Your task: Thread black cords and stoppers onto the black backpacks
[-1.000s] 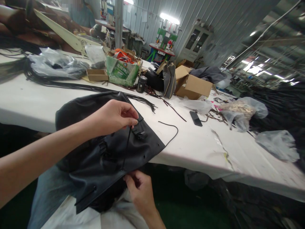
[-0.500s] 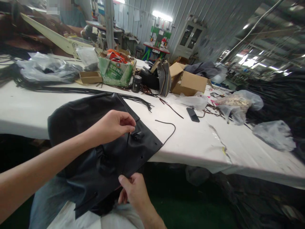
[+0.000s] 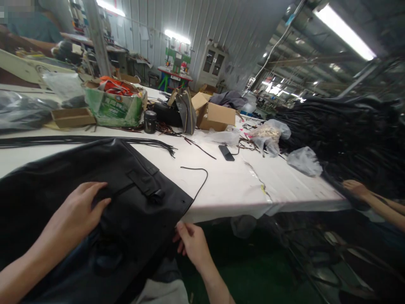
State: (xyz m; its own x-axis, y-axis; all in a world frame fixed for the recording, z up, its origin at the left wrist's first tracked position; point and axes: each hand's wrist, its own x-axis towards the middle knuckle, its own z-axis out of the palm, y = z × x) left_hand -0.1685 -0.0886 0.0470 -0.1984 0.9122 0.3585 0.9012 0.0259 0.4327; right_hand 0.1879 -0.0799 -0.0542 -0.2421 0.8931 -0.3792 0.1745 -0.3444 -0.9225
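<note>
In the head view, the black bag (image 3: 136, 211) spans seven to nine o'clock, partly over the white table (image 3: 221, 181). The person's left hand (image 3: 76, 211), at eight o'clock, has thumb and fingers parted slightly over it; whether they grip anything cannot be told. The right hand (image 3: 191, 242), at six o'clock, pinches nearly closed at the bag's edge. A thin black cord (image 3: 204, 171) curls from its corner, near centre.
</note>
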